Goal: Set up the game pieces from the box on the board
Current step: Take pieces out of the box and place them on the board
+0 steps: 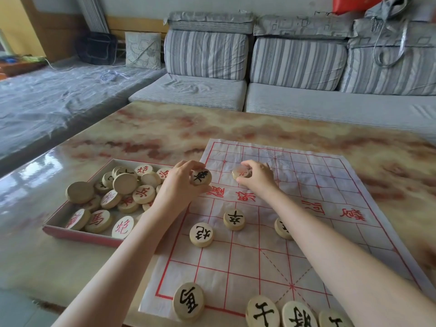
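Nearest us, a row of black-lettered discs runs along the near edge of the board, a thin paper sheet with a red grid, creased, spread on the marbled bench. Higher on the near half stand a lone black disc on the left, a second just beyond it, and a third partly hidden under the right forearm.

Box sits on the bench beside the board's left edge. It is well stocked with loose discs, mostly red-lettered, some face down, one lying on its rim.

Left hand: fingers curled round a black-lettered piece, held up at the board's left margin, between box and grid. Right hand: fingertips pinching a red-lettered piece low over the far half, left of centre. We cannot tell whether it touches the paper.

Step, as we judge it: mid set-up. The black side is partly laid and the red side barely begun.

Next move calls for seating the red piece squarely on a line crossing and releasing it without dragging the paper. The black piece then needs carrying back to an open point in the near rows.
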`<state>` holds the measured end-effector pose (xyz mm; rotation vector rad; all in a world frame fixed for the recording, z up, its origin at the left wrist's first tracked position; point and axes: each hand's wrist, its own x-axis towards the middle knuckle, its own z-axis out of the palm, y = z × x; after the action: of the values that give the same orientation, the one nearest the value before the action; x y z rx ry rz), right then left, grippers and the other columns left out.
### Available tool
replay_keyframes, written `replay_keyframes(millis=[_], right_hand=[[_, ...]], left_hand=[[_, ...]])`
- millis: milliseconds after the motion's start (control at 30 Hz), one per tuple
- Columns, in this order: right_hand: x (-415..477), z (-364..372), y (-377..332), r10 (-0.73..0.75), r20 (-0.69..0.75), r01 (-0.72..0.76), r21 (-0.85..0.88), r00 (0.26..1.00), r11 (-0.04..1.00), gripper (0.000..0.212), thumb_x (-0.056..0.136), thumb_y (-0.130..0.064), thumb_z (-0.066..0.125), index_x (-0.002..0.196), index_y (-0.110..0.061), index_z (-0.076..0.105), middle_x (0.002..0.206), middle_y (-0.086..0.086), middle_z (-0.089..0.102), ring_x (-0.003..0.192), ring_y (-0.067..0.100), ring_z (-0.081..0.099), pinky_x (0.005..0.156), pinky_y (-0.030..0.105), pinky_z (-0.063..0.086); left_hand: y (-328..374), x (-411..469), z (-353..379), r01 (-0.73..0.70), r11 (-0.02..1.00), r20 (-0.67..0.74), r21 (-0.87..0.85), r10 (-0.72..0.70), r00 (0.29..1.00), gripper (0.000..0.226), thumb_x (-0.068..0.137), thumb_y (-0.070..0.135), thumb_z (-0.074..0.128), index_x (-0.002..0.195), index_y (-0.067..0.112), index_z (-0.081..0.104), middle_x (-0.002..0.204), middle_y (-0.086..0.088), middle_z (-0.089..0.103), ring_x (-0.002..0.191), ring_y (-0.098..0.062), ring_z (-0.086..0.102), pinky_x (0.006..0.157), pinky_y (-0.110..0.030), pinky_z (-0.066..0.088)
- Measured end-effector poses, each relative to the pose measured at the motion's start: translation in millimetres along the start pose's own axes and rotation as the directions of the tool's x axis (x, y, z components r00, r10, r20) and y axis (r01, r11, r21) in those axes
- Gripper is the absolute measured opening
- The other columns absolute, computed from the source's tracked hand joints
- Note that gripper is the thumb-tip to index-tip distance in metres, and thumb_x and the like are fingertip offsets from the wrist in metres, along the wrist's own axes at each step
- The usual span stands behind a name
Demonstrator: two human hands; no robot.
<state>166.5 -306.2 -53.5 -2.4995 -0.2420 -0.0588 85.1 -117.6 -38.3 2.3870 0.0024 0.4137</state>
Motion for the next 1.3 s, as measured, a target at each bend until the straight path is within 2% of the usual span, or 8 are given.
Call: replay_keyframes(millis=[233,400,600,733,867,1000,1067,1300], right_hand=[[7,9,3,0.012,-0.030,-0.015,-0.080,0.999,0.997,0.045,0.086,-0.032,0.057,0.128,-0.016,0.051,0.129,0.003,0.056,0.117,0.026,0.042,0.092,0.034,0.032],[-5,5,1,0.000,-0.056,-0.002,-0.036,0.998,0.999,0.048,0.086,-0.030,0.059,0.130,-0.016,0.048,0.133,0.004,0.049,0.122,0.026,0.039,0.097,0.034,0.030],[-42,-6,-12,-0.104,-0.103,0.107,0.029,0.989,0.994,0.038,0.087,-0.018,0.057,0.125,-0.018,0.054,0.128,0.002,0.052,0.120,0.023,0.039,0.097,0.029,0.027],[-75,-11,-25,-0.193,-0.093,0.203,0.111,0.977,0.973,0.035,0.087,-0.018,0.058,0.122,-0.018,0.057,0.124,0.000,0.056,0.119,0.021,0.042,0.105,0.035,0.031],[-109,-11,-37,-0.264,-0.002,0.263,0.106,0.964,0.959,0.036,0.088,-0.021,0.058,0.124,-0.021,0.055,0.131,-0.003,0.051,0.125,0.016,0.036,0.105,0.028,0.024],[-136,-8,-40,-0.277,0.036,0.274,0.089,0.960,0.958,0.036,0.089,-0.023,0.057,0.124,-0.022,0.054,0.128,-0.005,0.053,0.124,0.014,0.036,0.104,0.025,0.025],[-146,-7,-40,-0.274,0.033,0.270,0.093,0.961,0.958,0.034,0.089,-0.024,0.057,0.123,-0.023,0.055,0.126,-0.005,0.053,0.123,0.014,0.036,0.102,0.022,0.023],[-173,-2,-40,-0.249,0.055,0.241,0.117,0.967,0.963,0.035,0.087,-0.023,0.060,0.122,-0.025,0.056,0.113,-0.005,0.059,0.114,0.014,0.041,0.103,0.033,0.032]], left_hand=[[1,-2,0,-0.001,1.000,0.003,-0.009,0.001,1.000,0.052,0.065,0.023,0.081,0.113,0.017,0.062,0.114,-0.003,0.059,0.093,-0.016,0.054,0.077,-0.020,0.039],[1,-10,-4,-0.007,1.000,-0.003,-0.028,0.007,1.000,0.050,0.063,0.022,0.081,0.110,0.019,0.063,0.110,-0.002,0.060,0.093,-0.017,0.057,0.078,-0.022,0.041],[8,-35,-20,-0.022,0.999,-0.005,-0.043,0.022,1.000,0.051,0.064,0.022,0.081,0.111,0.019,0.063,0.109,0.000,0.059,0.093,-0.015,0.056,0.080,-0.022,0.043],[12,-65,-37,-0.032,0.998,0.001,-0.047,0.032,0.999,0.051,0.063,0.023,0.082,0.111,0.023,0.064,0.107,0.004,0.059,0.084,-0.019,0.061,0.079,-0.030,0.050],[8,-100,-52,-0.022,1.000,0.033,-0.015,0.022,0.999,0.051,0.063,0.023,0.082,0.110,0.025,0.064,0.105,0.008,0.058,0.074,-0.014,0.062,0.063,-0.009,0.043],[-1,-129,-65,-0.011,0.998,0.079,-0.066,0.016,0.997,0.051,0.065,0.021,0.080,0.111,0.031,0.061,0.102,0.017,0.057,0.077,-0.002,0.060,0.072,-0.011,0.051],[-5,-142,-70,0.006,0.997,0.095,-0.075,0.001,0.995,0.054,0.064,0.023,0.081,0.113,0.031,0.059,0.100,0.023,0.053,0.084,-0.001,0.058,0.072,-0.007,0.048],[-20,-175,-73,0.029,0.995,0.167,-0.091,-0.014,0.986,0.057,0.062,0.020,0.082,0.114,0.027,0.060,0.110,0.012,0.061,0.086,0.001,0.060,0.073,-0.004,0.047]])
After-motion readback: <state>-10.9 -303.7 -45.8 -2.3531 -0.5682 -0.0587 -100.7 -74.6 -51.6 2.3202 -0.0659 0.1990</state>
